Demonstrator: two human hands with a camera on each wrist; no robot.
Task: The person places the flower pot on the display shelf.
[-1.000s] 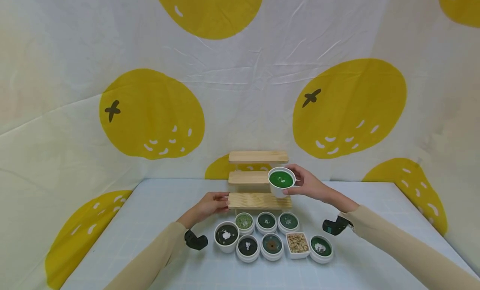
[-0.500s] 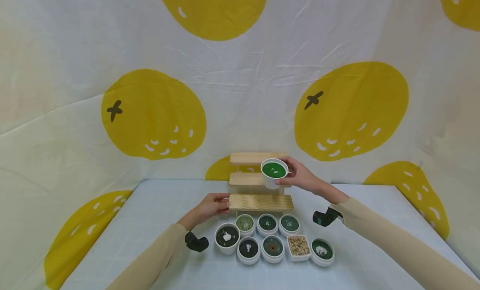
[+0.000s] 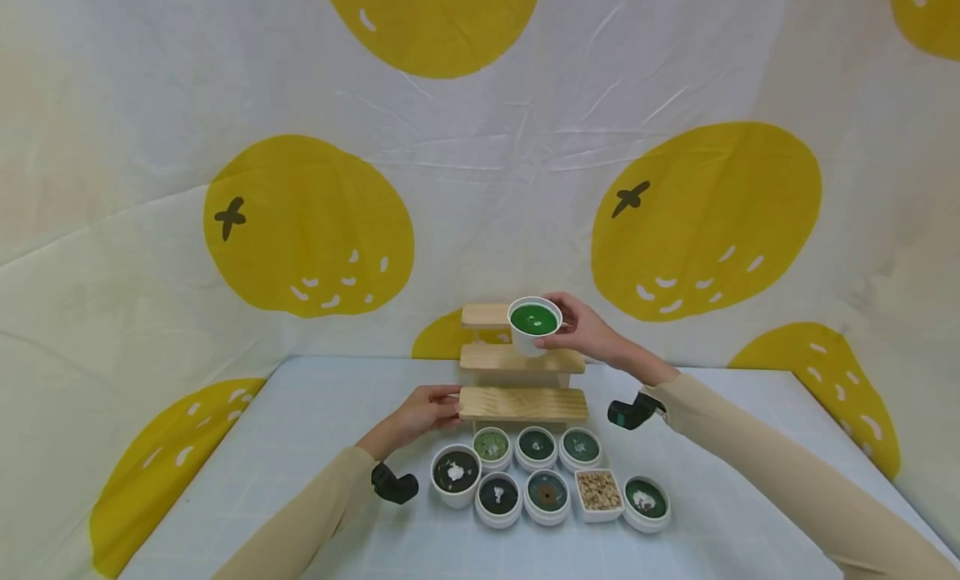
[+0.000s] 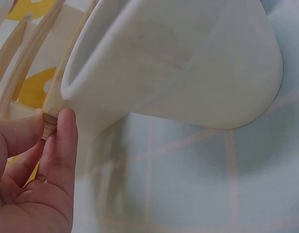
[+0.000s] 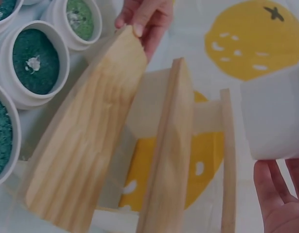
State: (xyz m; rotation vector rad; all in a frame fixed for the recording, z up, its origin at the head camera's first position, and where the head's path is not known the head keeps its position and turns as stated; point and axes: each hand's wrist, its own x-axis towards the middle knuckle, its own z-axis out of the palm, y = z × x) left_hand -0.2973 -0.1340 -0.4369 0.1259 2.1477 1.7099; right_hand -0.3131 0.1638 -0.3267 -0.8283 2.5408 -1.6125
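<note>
My right hand holds a white cup with a bright green top, raised in front of the upper part of a wooden three-step stand. In the right wrist view the same white cup is at the right, with fingers against it. My left hand pinches the left end of the stand's lowest board between thumb and fingers. Seen from the left wrist, a board end lies between the thumb and fingers, close by a large white cup.
In front of the stand are several white pots with green or dark tops, among them a larger dark-topped cup and a right-hand pot. A square dish of tan bits stands among them. A patterned cloth hangs behind.
My right hand has lifted the green-topped cup up and to the left, from near the lowest board to the height of the top board. The left hand keeps its hold on the stand.
</note>
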